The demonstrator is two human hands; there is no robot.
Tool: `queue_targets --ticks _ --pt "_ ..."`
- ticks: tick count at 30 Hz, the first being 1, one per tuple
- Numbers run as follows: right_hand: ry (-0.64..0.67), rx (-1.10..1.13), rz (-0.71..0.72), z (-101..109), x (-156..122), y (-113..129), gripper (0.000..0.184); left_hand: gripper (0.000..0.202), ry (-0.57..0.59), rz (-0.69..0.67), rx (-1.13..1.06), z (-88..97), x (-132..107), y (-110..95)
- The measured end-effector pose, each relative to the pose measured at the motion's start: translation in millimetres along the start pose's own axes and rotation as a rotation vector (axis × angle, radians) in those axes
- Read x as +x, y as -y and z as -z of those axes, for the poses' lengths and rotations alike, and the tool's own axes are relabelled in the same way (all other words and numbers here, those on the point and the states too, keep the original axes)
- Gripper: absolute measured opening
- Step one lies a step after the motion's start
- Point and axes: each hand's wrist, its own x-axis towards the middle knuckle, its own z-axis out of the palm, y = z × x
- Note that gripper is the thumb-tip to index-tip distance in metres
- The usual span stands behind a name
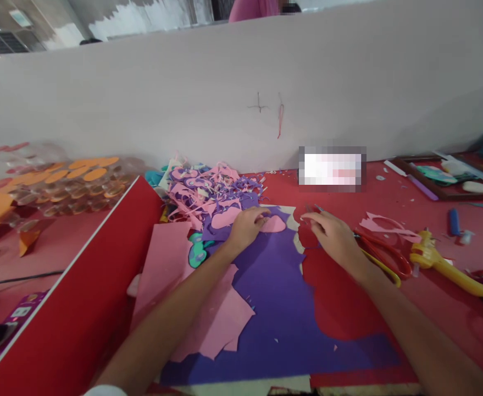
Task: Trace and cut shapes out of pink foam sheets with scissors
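Observation:
My left hand (pixel 247 226) is over the purple foam sheet (pixel 274 308), its fingers curled loosely and a gap showing at their tips. Just beside these fingertips lies a small rounded pink foam piece (pixel 275 224); another pink piece (pixel 225 218) is on the other side. To the right, my right hand (pixel 334 234) hovers with loosely bent fingers and nothing visible in them. Scissors with red and yellow handles (pixel 389 258) lie beneath and beside it, partly hidden by the hand. A red foam sheet (pixel 344 300) overlaps the purple one.
Pink and purple scraps (pixel 208 190) are heaped by the grey partition (pixel 175 104). A cut pink sheet (pixel 200 319) lies under my left forearm. A red upright board (pixel 68 297) borders the left. A yellow glue gun (pixel 451 269) and a dark tray (pixel 451 192) are at right.

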Motion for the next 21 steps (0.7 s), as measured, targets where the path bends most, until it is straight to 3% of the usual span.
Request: queue_targets --ticks 4,8,13,17,21 --pt "-0.139 0.246 0.036 9 0 8 0.030 0.025 -0.068 0.045 -0.043 -3.4 0 3" --pt "-0.138 0.549 0.027 16 -4 20 0.028 0.021 -0.142 0.090 -0.096 -5.7 0 5" --pt "-0.232 0.692 -0.018 17 -5 31 0.017 0.037 -0.106 0.018 -0.148 -3.8 1 8" --pt "-0.287 0.773 -0.069 21 16 33 0.014 0.039 -0.055 -0.051 -0.159 0.8 0 6" --pt "-0.342 0.912 -0.044 19 55 35 0.019 0.033 -0.118 0.018 -0.176 0.1 1 2"
